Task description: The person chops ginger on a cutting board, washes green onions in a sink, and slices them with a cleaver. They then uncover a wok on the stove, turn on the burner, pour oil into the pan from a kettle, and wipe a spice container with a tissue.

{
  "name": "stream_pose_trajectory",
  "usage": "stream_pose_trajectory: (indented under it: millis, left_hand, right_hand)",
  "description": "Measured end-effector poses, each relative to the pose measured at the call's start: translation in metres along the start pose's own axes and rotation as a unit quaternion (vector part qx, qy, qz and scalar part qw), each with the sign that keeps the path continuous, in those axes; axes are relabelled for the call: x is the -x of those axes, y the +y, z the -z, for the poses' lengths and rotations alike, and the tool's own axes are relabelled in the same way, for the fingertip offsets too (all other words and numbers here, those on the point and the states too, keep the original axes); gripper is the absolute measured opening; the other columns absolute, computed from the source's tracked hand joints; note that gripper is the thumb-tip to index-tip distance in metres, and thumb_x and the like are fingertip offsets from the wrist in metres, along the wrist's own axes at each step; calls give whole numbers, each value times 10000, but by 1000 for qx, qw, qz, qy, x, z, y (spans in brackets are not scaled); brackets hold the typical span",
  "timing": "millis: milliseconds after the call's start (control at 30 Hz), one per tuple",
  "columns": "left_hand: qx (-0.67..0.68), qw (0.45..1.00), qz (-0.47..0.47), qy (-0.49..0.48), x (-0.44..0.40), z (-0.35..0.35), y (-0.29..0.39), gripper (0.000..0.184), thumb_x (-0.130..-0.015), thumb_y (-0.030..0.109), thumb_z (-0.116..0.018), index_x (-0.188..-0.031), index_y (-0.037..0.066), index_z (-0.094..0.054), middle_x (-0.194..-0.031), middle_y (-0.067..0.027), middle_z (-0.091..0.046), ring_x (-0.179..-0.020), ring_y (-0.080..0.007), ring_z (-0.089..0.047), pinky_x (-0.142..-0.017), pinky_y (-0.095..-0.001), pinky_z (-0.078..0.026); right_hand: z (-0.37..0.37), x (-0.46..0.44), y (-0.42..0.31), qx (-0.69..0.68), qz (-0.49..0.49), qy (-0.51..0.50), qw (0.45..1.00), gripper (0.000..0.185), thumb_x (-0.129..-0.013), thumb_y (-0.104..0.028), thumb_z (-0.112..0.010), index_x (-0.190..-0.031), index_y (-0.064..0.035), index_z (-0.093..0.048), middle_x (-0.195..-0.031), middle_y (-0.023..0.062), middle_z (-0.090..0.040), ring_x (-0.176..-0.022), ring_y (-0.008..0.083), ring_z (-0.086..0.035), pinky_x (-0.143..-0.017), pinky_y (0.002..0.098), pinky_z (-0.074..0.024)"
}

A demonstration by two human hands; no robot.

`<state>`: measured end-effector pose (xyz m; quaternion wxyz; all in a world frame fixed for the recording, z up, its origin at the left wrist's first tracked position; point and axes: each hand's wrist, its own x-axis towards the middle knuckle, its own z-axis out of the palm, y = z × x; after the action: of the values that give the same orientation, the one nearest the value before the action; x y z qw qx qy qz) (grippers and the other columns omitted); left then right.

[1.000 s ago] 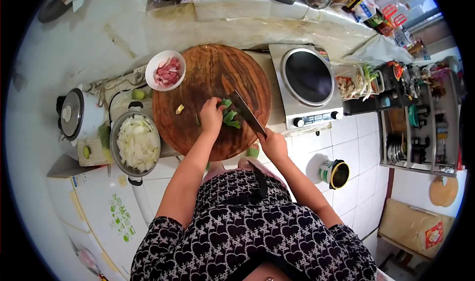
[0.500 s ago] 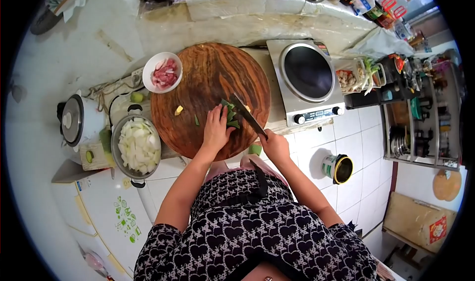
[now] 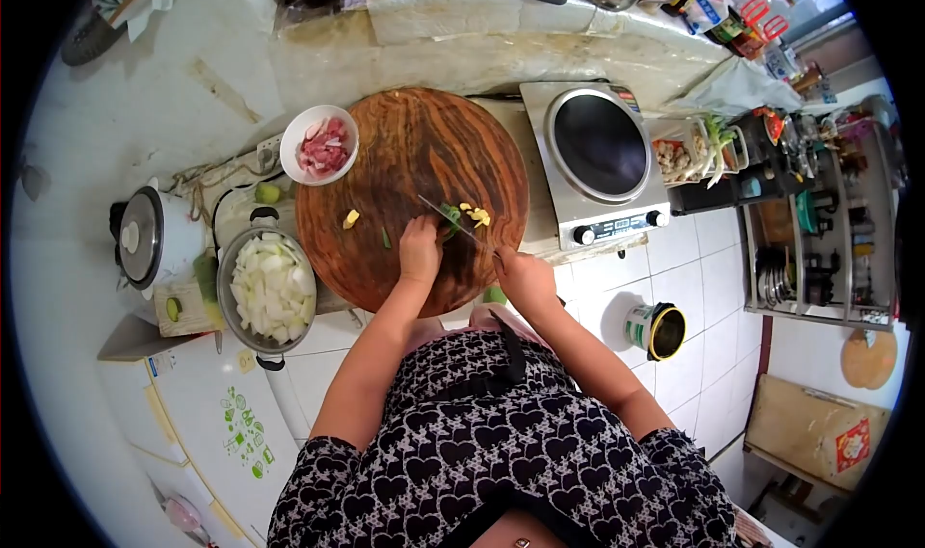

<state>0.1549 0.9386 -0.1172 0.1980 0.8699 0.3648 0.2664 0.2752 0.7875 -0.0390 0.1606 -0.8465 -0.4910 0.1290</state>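
My right hand [image 3: 527, 278] is closed round the handle of a kitchen knife [image 3: 436, 208], whose thin blade points up and left over the round wooden board [image 3: 414, 143]. Beside the blade, my left hand [image 3: 420, 249] is curled with its fingers together, pressing green leaves to the board; the part under the fingers is hidden. Cut green leaves [image 3: 451, 219] show on the far side of the blade. Small yellow pieces [image 3: 477, 215] lie just right of them. Another yellow piece [image 3: 351, 219] and a green sliver [image 3: 386, 239] rest left of my left hand.
A white bowl of raw meat [image 3: 324, 147] stands at the board's upper left. Left of the board is a metal pot [image 3: 225, 302] of chopped white vegetable. An induction cooker [image 3: 599, 158] stands to the right, a bin [image 3: 665, 330] on the floor, a lidded pot [image 3: 145, 235] far left.
The knife blade has turned nearly edge-on and moved left beside my left hand. My left fingers have gone from spread to curled. The yellow pieces by the blade show more.
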Motion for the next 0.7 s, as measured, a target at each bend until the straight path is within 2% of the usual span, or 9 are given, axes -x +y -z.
stream_pose_trajectory:
  millis: [100,233,300,433,500,633,700]
  left_hand:
    - [0,999,-33,-14,-2,0,-1,185,-692,-19,-619,-865,19,-672,-936,-153,-628,-869,-351,-581,-758,-398,-496]
    - [7,1000,-19,-21,-2,2,2,261,-646,-45,-603,-887,23,-676,-975,-158,-626,-903,-353,-577,-795,-391,-493]
    - [14,999,-5,-29,-4,1,3,283,-619,-57,-596,-876,26,-680,-970,-155,-625,-917,-350,-575,-789,-395,-498]
    - [-9,999,-12,-45,-7,2,4,278,-617,-60,-588,-866,23,-680,-962,-160,-624,-909,-345,-580,-777,-396,-505]
    - [-10,997,9,-79,-6,0,3,267,-615,-62,-590,-858,14,-671,-953,-159,-623,-893,-341,-583,-763,-397,-510]
    - [-28,997,-10,-64,-5,2,4,240,-616,-63,-599,-840,3,-654,-949,-147,-619,-875,-337,-584,-758,-394,-513]
    - [-21,998,10,-52,-5,4,7,206,-616,-62,-606,-810,-2,-639,-946,-133,-614,-862,-337,-583,-752,-397,-509]
  right_hand:
    - [-1,-5,0,33,19,-28,999,130,-836,-194,-542,-836,-66,-560,-631,168,-607,-590,357,-606,-527,463,-471]
    - [4,-10,-12,64,22,-62,996,84,-817,-131,-522,-849,-56,-541,-655,154,-623,-610,335,-626,-539,445,-486]
    - [5,-13,-21,130,20,-93,987,63,-809,-73,-519,-860,-38,-531,-684,152,-643,-659,303,-662,-565,407,-520]
    - [-14,-27,-29,139,13,-108,984,84,-811,-75,-523,-884,-35,-527,-694,141,-651,-665,287,-668,-567,387,-531]
    - [-28,-41,-27,96,52,-73,991,93,-787,-70,-525,-876,-46,-536,-686,144,-642,-644,306,-655,-547,404,-514]
    - [-33,-59,-17,72,55,-72,993,107,-804,-123,-537,-893,-83,-582,-681,140,-635,-645,314,-645,-568,429,-508]
    - [-33,-62,-8,59,53,-65,995,109,-813,-156,-540,-875,-88,-599,-693,151,-630,-649,334,-631,-571,456,-496]
